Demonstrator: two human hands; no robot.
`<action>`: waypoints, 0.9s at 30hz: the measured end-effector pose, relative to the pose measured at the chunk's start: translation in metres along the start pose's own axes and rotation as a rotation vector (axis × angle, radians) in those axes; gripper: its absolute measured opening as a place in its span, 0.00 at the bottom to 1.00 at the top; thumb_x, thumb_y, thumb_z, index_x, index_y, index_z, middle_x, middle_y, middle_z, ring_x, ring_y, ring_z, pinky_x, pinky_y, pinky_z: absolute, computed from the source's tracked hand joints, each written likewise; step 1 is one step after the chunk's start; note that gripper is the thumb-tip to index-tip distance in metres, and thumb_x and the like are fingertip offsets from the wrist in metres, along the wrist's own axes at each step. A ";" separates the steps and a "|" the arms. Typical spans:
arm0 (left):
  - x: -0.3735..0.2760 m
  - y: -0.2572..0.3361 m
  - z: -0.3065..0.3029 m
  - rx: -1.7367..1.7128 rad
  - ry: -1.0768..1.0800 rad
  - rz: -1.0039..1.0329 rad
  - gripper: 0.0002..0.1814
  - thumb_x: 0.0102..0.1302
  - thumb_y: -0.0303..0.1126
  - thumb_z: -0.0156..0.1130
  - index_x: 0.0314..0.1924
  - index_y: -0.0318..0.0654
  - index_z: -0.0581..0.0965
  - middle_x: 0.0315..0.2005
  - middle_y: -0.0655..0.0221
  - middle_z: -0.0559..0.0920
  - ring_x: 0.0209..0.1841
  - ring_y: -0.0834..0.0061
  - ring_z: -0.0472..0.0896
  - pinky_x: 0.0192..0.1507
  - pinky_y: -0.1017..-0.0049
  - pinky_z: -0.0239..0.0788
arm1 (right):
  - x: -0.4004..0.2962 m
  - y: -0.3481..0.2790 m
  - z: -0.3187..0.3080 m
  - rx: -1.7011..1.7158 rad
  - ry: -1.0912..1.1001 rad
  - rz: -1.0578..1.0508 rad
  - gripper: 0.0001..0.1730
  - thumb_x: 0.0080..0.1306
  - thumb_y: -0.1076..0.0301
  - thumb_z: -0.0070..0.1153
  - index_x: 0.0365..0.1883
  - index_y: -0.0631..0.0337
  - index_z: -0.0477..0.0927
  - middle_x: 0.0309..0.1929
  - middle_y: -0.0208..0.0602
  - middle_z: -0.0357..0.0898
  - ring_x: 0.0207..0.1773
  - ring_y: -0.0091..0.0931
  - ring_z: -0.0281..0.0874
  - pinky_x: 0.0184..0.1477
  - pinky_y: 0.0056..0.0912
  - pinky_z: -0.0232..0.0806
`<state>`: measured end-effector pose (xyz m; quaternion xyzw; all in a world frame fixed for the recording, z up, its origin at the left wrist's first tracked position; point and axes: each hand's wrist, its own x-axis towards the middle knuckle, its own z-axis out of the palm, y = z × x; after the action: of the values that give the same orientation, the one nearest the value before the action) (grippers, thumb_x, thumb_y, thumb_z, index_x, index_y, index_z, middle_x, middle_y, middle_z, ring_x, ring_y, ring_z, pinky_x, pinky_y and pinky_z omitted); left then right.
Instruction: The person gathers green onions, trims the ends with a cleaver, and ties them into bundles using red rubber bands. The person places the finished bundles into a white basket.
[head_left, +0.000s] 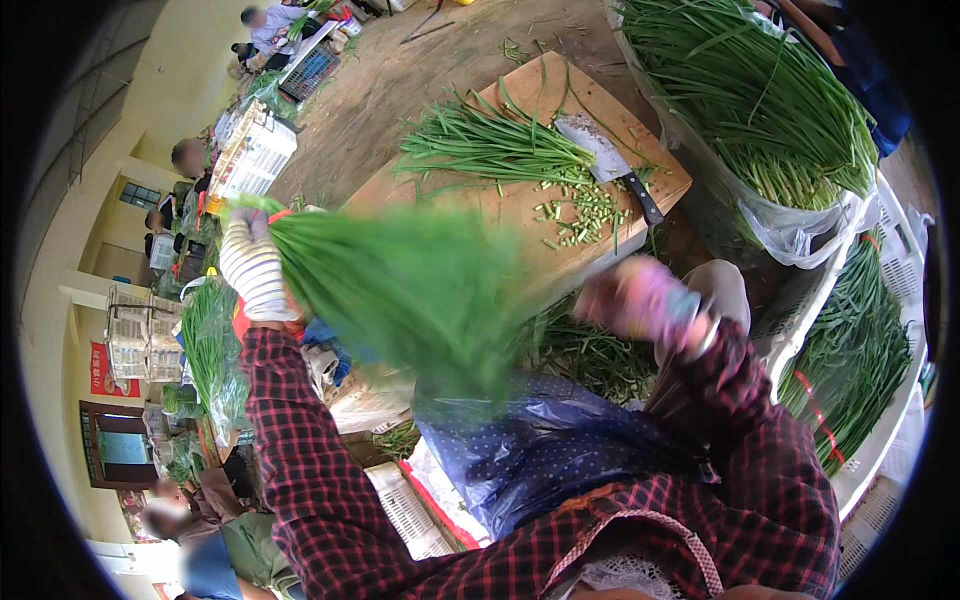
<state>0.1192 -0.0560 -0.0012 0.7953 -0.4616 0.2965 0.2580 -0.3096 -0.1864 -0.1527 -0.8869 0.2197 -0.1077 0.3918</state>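
My left hand (251, 266), in a striped knit glove, grips a large bunch of garlic chives (390, 277) near its pale stem end, beside a red tie. The leaves fan out to the right, blurred by motion, above my lap. My right hand (645, 300), in a pinkish glove, is apart from the bunch near my knee; blur hides its finger positions. Ahead, a wooden cutting board (607, 82) bears loose chives (495, 142), a cleaver-like kitchen knife (596, 146) with a black handle, and a scatter of cut stem ends (581, 217).
A plastic-lined heap of chives (750, 90) stands at upper right. Below it, a white plastic basket (810, 292) holds tied chives (855, 337). Leaf scraps (592, 352) lie under the board, beside my blue dotted apron (540, 427). Several people and stacked crates (142, 330) are at left.
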 end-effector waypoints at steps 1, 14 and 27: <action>-0.003 0.019 0.016 -0.100 0.059 0.035 0.06 0.64 0.29 0.60 0.38 0.35 0.79 0.30 0.62 0.83 0.30 0.76 0.78 0.37 0.73 0.72 | 0.008 0.059 -0.003 -0.190 0.220 0.152 0.10 0.62 0.60 0.57 0.36 0.56 0.83 0.30 0.41 0.82 0.33 0.39 0.80 0.35 0.37 0.73; -0.158 0.082 0.189 -0.502 -0.408 -0.234 0.10 0.59 0.33 0.66 0.37 0.36 0.77 0.28 0.61 0.83 0.28 0.62 0.80 0.35 0.68 0.72 | 0.122 0.143 -0.035 -0.359 0.274 0.635 0.16 0.50 0.64 0.61 0.34 0.67 0.82 0.36 0.57 0.82 0.44 0.46 0.81 0.44 0.39 0.74; -0.103 0.175 0.171 0.240 -1.022 0.392 0.57 0.38 0.55 0.76 0.65 0.38 0.61 0.55 0.57 0.73 0.58 0.58 0.72 0.62 0.59 0.60 | 0.029 0.047 -0.018 0.266 0.739 0.103 0.24 0.58 0.73 0.59 0.54 0.57 0.71 0.35 0.49 0.80 0.40 0.43 0.81 0.38 0.38 0.72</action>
<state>-0.0370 -0.1902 -0.1690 0.7609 -0.6303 -0.0335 -0.1508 -0.3045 -0.2399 -0.1746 -0.7178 0.3744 -0.4272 0.4027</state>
